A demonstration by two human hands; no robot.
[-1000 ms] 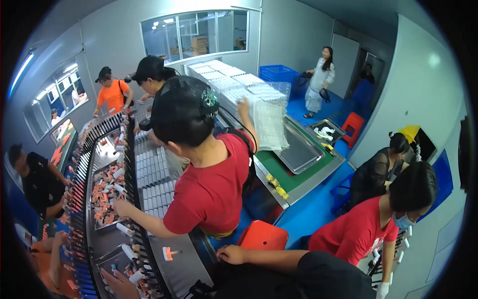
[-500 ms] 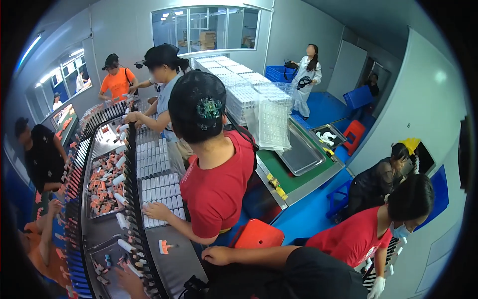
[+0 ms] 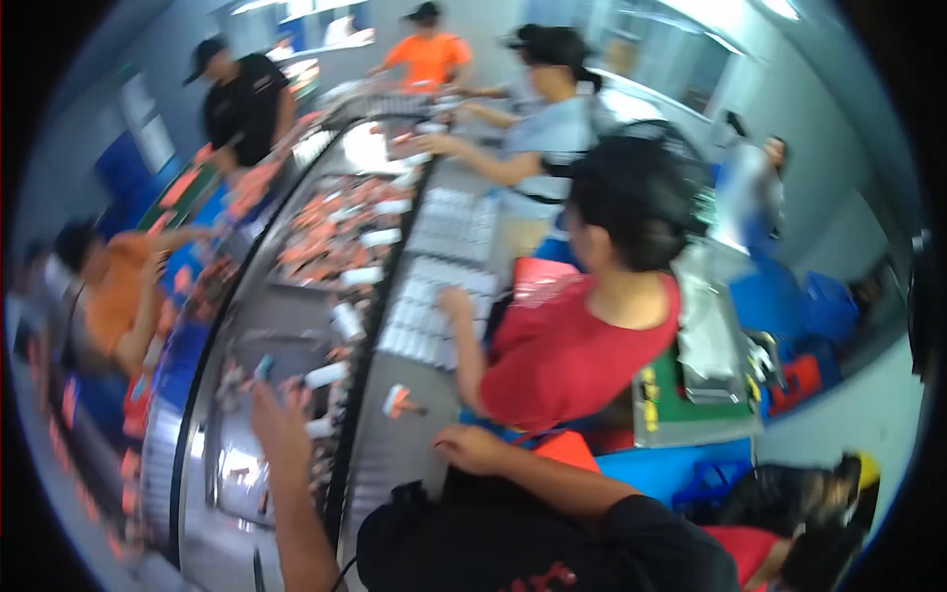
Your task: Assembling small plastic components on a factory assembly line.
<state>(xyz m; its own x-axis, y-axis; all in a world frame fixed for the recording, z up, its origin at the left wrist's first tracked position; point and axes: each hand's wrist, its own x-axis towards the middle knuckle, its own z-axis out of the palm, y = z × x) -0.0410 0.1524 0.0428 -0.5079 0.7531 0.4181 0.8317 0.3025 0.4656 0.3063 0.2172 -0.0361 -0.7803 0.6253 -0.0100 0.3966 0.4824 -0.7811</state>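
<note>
- The small white piece point(image 3: 326, 375) lies on the steel channel of the conveyor point(image 3: 296, 326), just beyond my left hand point(image 3: 279, 419). That grip is apart, fingers spread and holding nothing.
- I judge that a clean pick wants a straight reach from above, pinching the piece across its short side, since its neighbours lie close.
- My right hand point(image 3: 470, 449) rests on the bare steel tabletop point(image 3: 395, 464). The blur hides whether that grip is together or apart.
- An orange-and-white piece point(image 3: 400, 400) lies near it, apart from the fingers.
- The pieces look like hard, smooth plastic (slippery, I'd guess), and the steel is glossy and curved.
- Farther out are rows of white pieces in a tray point(image 3: 434, 316), with a co-worker in a red shirt point(image 3: 572, 355) reaching for them.
</note>
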